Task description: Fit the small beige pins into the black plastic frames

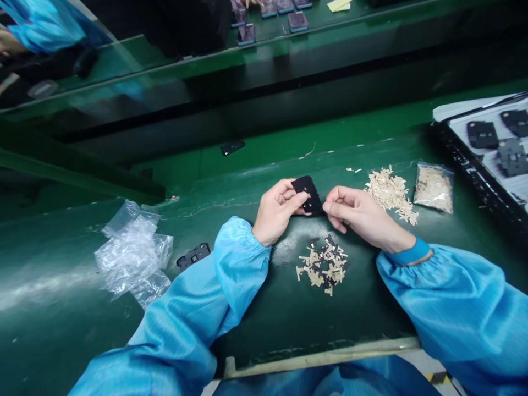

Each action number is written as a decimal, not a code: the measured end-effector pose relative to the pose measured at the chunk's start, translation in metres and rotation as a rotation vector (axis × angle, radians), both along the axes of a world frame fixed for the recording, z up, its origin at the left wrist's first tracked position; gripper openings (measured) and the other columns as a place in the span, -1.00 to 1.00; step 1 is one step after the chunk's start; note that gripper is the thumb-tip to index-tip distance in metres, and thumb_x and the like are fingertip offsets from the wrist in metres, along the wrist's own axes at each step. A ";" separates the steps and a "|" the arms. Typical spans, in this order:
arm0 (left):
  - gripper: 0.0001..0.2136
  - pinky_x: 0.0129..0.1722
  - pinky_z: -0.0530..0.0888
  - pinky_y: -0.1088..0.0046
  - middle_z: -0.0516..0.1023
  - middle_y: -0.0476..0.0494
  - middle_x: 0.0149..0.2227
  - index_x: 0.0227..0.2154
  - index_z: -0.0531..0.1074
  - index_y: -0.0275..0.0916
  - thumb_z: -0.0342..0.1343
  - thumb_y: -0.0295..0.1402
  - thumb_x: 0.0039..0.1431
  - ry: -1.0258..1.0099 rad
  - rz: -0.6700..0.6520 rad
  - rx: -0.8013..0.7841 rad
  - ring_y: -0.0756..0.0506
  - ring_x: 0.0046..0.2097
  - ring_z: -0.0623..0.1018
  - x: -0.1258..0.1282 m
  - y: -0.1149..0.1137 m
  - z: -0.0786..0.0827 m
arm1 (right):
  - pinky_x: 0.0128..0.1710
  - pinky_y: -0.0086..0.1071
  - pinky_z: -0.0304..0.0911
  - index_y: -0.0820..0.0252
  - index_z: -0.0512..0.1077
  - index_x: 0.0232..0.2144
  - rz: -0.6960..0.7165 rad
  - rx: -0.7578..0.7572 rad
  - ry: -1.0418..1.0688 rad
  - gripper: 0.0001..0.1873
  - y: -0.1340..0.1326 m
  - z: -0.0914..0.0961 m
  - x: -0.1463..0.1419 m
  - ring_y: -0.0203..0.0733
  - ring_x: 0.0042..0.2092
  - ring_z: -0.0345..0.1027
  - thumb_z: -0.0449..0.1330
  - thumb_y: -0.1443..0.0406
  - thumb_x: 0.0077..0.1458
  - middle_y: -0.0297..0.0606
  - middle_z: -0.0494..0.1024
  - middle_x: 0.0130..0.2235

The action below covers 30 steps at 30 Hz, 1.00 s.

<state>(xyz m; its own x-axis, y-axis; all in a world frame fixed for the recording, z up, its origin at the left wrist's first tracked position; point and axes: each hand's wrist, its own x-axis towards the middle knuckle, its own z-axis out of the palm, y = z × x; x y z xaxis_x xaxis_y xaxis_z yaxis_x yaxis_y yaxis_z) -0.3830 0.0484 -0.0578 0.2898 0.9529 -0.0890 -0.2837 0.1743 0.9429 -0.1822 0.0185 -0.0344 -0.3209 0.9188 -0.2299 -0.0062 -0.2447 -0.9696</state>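
My left hand (279,212) grips a flat black plastic part (308,192) with small cut-outs, thumb on its face and fingers behind. Close to the part's right edge, my right hand (357,214) has thumb and forefinger pinched together; whatever is between them is too small to make out. Below both hands lies a pile of small cream and black strips (324,264). A larger heap of cream-coloured pieces (390,192) sits just beyond my right hand, beside a clear bag (434,187) filled with similar pieces.
Crumpled clear plastic bags (134,253) lie at left, near another black part (193,256). One more black part (232,148) rests farther back. At right stands a tray (454,132) of black parts. Beyond the raised ledge, phone-like devices (297,22) and a person's blue sleeve (47,25) show.
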 end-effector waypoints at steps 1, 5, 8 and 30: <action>-0.62 -0.36 0.62 0.57 0.63 -0.03 -0.35 -0.20 0.43 -0.26 0.41 -0.16 0.06 -0.006 -0.007 -0.006 0.02 -0.37 0.63 0.000 0.000 0.000 | -0.53 -0.44 0.10 0.17 0.36 -0.36 0.018 -0.008 0.034 -0.73 0.000 0.000 0.001 -0.38 -0.55 0.18 0.29 0.13 0.24 -0.45 0.39 -0.57; -0.65 -0.36 0.63 0.58 0.64 -0.02 -0.37 -0.19 0.44 -0.27 0.40 -0.21 0.08 -0.052 -0.036 -0.033 0.04 -0.39 0.63 -0.001 -0.001 0.001 | -0.49 -0.44 0.12 0.16 0.37 -0.31 0.056 -0.043 0.200 -0.77 0.000 -0.001 -0.001 -0.37 -0.52 0.21 0.29 0.16 0.25 -0.43 0.42 -0.53; -0.66 -0.36 0.63 0.59 0.64 -0.02 -0.36 -0.19 0.45 -0.28 0.40 -0.22 0.09 -0.061 -0.050 -0.045 0.05 -0.39 0.63 0.000 -0.002 0.001 | -0.51 -0.45 0.11 0.16 0.35 -0.32 0.045 -0.101 0.296 -0.76 -0.002 0.001 -0.006 -0.37 -0.53 0.22 0.30 0.17 0.23 -0.44 0.40 -0.54; -0.60 -0.34 0.62 0.56 0.62 0.00 -0.34 -0.21 0.42 -0.27 0.44 -0.20 0.01 -0.168 0.077 -0.195 0.07 -0.40 0.60 0.011 -0.014 0.013 | -0.43 -0.41 0.32 0.16 0.34 -0.24 -0.055 0.080 0.238 -0.69 -0.008 -0.012 -0.020 -0.35 -0.47 0.37 0.39 0.18 0.15 -0.41 0.50 -0.46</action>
